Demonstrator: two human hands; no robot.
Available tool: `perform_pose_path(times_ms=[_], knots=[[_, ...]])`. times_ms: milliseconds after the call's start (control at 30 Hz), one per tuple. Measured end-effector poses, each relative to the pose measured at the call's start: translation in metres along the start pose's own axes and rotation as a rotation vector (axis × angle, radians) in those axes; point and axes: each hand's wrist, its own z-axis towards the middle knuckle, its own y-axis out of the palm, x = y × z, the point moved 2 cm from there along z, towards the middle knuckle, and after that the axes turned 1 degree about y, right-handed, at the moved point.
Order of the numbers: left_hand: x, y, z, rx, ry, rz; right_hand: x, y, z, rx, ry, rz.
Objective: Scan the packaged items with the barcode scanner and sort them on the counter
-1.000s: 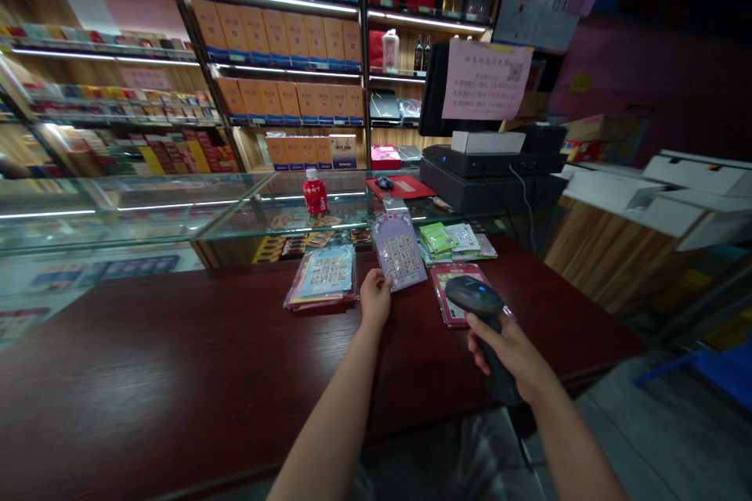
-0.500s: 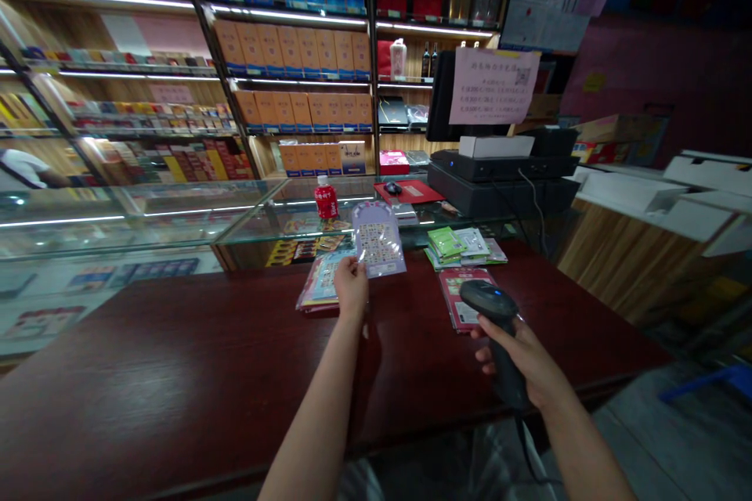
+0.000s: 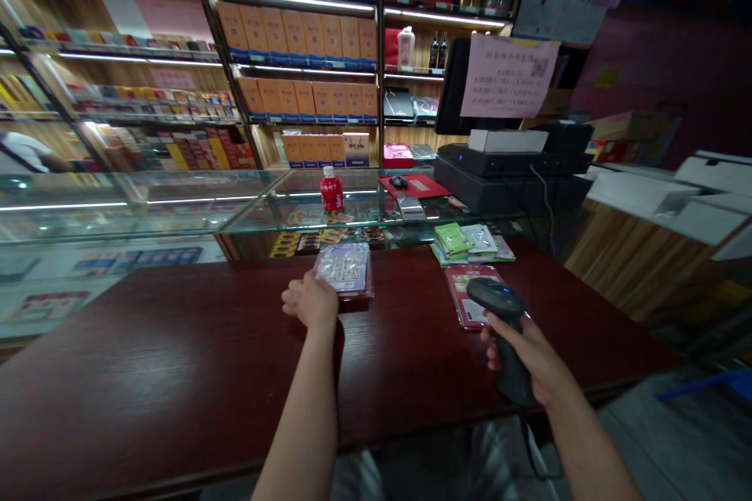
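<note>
While the right hand point(image 3: 529, 356) clamps the scanner point(image 3: 497, 301), the left hand point(image 3: 310, 302) meets the packets point(image 3: 345, 269), its grip hidden.

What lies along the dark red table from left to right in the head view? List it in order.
left hand → stack of sticker packets → barcode scanner, gripped by the right hand. The green packets and the red packet overlap the scanner's span, so they are left out.
</note>
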Motion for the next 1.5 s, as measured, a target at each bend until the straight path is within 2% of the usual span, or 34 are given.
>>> perform_pose_path(times_ms=[100,200,300,433,667,767,933,1000,1100,1200,1300,1500], knots=[[0.010,0.001,-0.008,0.000,0.195,0.007,0.000,0.001,0.000,-0.024,0.007,0.013],[0.021,0.005,-0.017,-0.072,0.407,-0.002,-0.002,0.000,0.001,-0.069,0.018,0.078],[0.024,0.011,-0.022,-0.126,0.458,0.032,-0.004,-0.005,0.002,-0.095,0.059,0.178],[0.024,0.014,-0.022,-0.117,0.475,0.016,-0.007,-0.014,0.002,-0.159,0.166,0.296],[0.042,0.007,-0.032,-0.043,0.627,-0.175,-0.008,-0.031,0.003,-0.306,0.061,0.361],[0.061,0.011,-0.046,-0.135,0.730,-0.187,-0.006,-0.039,0.004,-0.334,0.034,0.366],[0.099,0.034,-0.083,-0.447,0.902,-0.326,-0.009,-0.046,0.000,-0.320,-0.036,0.322],[0.115,0.044,-0.100,-0.543,0.893,-0.419,-0.012,-0.048,-0.003,-0.310,-0.051,0.315],[0.136,0.056,-0.123,-0.634,0.792,-0.524,-0.013,-0.052,-0.005,-0.351,-0.063,0.378],[0.150,0.062,-0.138,-0.571,0.640,-0.486,-0.007,-0.061,-0.001,-0.378,-0.077,0.421],[0.156,0.065,-0.147,-0.484,0.556,-0.369,0.004,-0.070,0.006,-0.405,-0.106,0.451],[0.155,0.069,-0.147,-0.544,0.486,-0.337,0.017,-0.081,0.016,-0.532,-0.180,0.537]])
